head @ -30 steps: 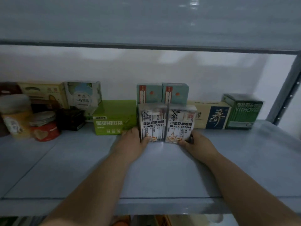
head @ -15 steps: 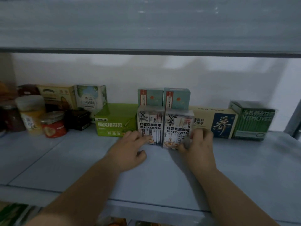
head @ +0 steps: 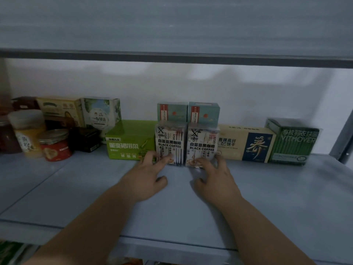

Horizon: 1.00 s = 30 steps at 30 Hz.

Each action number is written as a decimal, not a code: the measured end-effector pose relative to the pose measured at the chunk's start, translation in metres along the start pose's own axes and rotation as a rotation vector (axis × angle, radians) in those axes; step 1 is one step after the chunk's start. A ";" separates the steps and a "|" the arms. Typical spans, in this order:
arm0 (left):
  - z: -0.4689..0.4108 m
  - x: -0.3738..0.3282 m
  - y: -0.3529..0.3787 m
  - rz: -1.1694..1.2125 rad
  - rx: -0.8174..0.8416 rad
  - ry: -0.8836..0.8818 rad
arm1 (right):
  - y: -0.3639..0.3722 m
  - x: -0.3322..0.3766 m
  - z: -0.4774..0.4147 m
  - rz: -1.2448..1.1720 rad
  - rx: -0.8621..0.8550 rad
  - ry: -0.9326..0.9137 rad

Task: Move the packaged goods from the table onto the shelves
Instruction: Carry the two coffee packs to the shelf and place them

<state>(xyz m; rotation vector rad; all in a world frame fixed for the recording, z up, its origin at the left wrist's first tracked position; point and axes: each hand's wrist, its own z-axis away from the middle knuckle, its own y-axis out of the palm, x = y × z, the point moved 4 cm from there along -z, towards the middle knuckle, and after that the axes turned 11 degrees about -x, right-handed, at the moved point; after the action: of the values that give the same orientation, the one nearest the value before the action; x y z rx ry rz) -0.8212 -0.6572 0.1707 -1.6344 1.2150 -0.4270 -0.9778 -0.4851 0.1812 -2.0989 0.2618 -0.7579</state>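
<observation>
Two black coffee packs (head: pixel 170 144) upright, touching, on the shelf (head: pixel 267 197), left hand (head: pixel 147 176) with straight fingers touching their lower left front, right hand (head: pixel 214 178) with spread fingertips on their lower right, green box (head: pixel 129 142) just left of them, beige box (head: pixel 246 144) just right.

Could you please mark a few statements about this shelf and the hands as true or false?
The left black coffee box and the right black coffee box stand side by side on the shelf. True.
The left hand holds the red-labelled jar. False: its fingers touch the left black coffee box; the jar stands apart.
Two teal boxes stand behind them. True.
The green Vitmover box stands left of them. False: it stands far right, beside the beige biscuit box.
The right hand touches the right black coffee box. True.
</observation>
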 end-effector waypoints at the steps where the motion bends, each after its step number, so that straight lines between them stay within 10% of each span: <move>1: 0.000 0.000 0.001 -0.002 0.006 -0.001 | 0.001 0.001 -0.001 0.007 0.014 -0.001; 22: -0.003 -0.003 0.003 -0.200 0.132 0.031 | -0.001 0.011 0.001 0.134 0.064 0.020; 30: 0.004 -0.024 -0.021 -0.240 -0.194 0.235 | -0.011 0.028 0.013 0.377 0.016 -0.053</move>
<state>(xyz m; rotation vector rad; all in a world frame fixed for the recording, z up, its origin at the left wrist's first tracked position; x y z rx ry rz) -0.8176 -0.6347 0.1936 -1.9489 1.2672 -0.6845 -0.9487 -0.4824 0.1967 -1.9709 0.5998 -0.4760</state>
